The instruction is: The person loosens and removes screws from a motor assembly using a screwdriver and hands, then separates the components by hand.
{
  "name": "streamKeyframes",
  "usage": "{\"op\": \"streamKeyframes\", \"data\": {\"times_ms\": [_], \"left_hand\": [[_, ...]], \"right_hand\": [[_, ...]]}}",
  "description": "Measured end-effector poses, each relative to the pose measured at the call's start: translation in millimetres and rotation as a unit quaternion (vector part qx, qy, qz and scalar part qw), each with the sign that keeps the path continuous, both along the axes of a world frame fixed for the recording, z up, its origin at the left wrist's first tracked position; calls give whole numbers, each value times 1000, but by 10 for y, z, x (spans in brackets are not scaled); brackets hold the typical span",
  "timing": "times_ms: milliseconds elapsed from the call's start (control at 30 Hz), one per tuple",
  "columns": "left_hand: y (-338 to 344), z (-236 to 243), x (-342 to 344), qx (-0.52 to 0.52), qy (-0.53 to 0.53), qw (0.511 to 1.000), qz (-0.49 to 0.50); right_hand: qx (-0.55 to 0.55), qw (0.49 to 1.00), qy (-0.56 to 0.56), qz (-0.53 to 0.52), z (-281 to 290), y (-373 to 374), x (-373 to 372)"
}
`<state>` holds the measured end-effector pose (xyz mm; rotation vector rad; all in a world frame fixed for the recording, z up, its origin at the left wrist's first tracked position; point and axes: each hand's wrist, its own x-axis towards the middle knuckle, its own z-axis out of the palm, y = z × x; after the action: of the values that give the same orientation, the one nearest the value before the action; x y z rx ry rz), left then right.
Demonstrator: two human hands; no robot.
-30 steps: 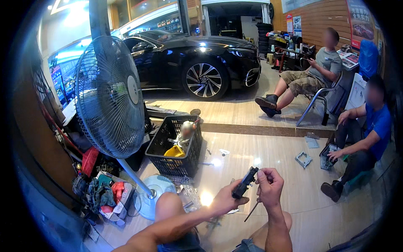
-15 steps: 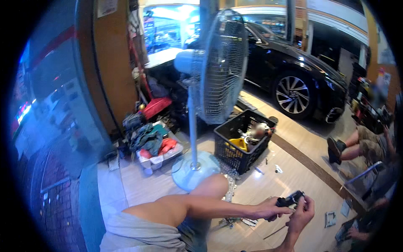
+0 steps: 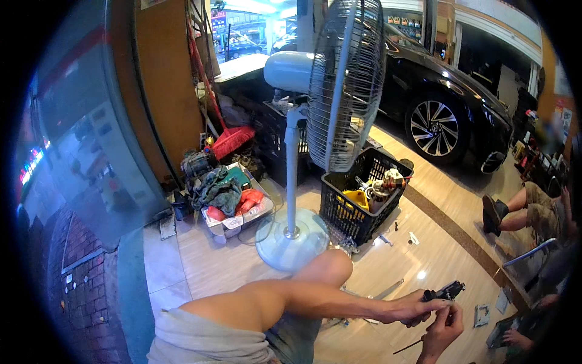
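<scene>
- 1 black part (image 3: pixel 447 291), held up above the floor (image 3: pixel 376 267), left hand (image 3: pixel 413 308) clamped on its near end.
- Right hand (image 3: pixel 444 332) closed round 1 thin dark rod (image 3: pixel 407 347), fingertips right by the part; from here can't tell if touching.
- Part looks light, stiff, probably plastic, fairly grippy.
- Far-end projections likely fragile.
- Best hold: solid body, by 2 opposite sides.
</scene>
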<state>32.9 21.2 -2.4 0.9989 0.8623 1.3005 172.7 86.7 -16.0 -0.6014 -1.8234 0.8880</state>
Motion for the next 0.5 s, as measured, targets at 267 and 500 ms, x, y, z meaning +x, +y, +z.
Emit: {"op": "streamKeyframes", "data": {"times_ms": [267, 500], "left_hand": [[20, -64, -125, 102, 58, 992, 37], [62, -268, -197, 126, 109, 984, 61]], "right_hand": [[15, 1000, 21, 1, 16, -118, -114], [24, 999, -31, -35, 92, -311, -124]]}}
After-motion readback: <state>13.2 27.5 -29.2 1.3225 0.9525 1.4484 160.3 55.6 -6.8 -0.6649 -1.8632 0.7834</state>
